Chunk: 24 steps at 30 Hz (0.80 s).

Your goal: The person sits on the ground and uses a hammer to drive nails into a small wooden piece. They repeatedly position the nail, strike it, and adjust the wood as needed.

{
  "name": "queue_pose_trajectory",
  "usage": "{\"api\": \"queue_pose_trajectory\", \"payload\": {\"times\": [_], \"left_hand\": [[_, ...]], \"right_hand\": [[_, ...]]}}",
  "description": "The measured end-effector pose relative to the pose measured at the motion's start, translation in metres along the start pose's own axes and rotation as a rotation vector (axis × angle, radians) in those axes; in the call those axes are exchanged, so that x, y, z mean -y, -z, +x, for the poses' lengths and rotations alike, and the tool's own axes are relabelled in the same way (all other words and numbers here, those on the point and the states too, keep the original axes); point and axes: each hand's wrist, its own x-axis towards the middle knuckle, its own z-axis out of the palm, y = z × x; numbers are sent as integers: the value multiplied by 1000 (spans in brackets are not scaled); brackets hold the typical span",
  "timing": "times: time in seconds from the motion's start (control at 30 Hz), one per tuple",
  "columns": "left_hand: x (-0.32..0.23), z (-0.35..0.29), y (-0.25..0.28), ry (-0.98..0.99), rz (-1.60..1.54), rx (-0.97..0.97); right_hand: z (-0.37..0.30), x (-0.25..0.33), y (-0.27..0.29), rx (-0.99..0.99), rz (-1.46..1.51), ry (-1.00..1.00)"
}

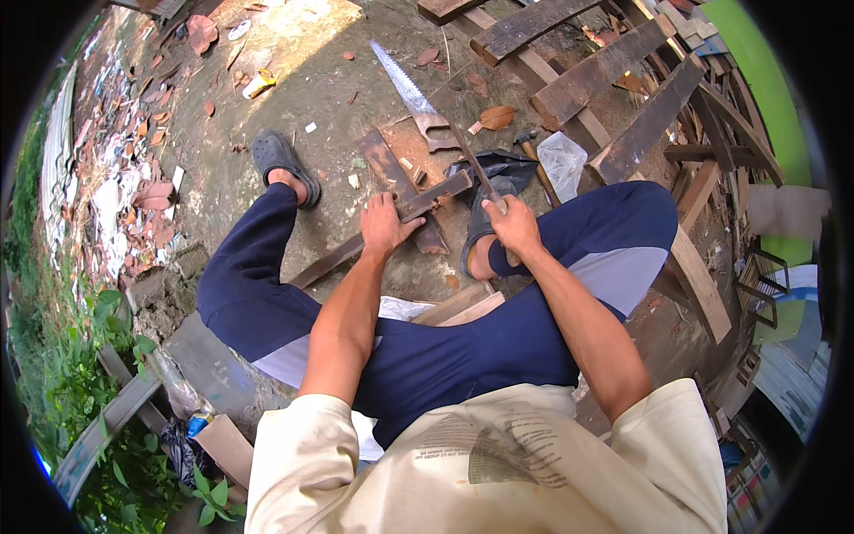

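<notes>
My left hand (pixel 384 222) is closed around a narrow wooden batten (pixel 331 260), which lies slantwise across a short flat board (pixel 384 158) on the ground. In my right hand (pixel 514 229) is a long, narrow, dark tool (pixel 477 165), gripped at its near end; its exact kind cannot be made out. Its far end reaches up to the handle of a hand saw (pixel 406 87) lying on the ground, blade pointing away. Small wood offcuts and sawdust lie beside the board. A hammer (pixel 540 169) rests right of the tool, by a black plastic bag (pixel 503 167).
Stacked planks (pixel 614 76) and a pallet-like frame fill the far right. A clear plastic bag (pixel 562 162) lies near my right knee. Litter and dry leaves (pixel 153 196) cover the left, with green plants (pixel 76 374) below. Pale boards (pixel 463 307) lie between my legs.
</notes>
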Motion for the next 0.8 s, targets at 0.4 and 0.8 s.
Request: {"api": "queue_pose_trajectory", "payload": {"times": [0.4, 0.8], "left_hand": [[-5, 22, -3, 2, -115, -311], [40, 16, 4, 235, 167, 47]], "right_hand": [[1, 0, 4, 0, 58, -50], [-10, 14, 4, -52, -41, 209]]}}
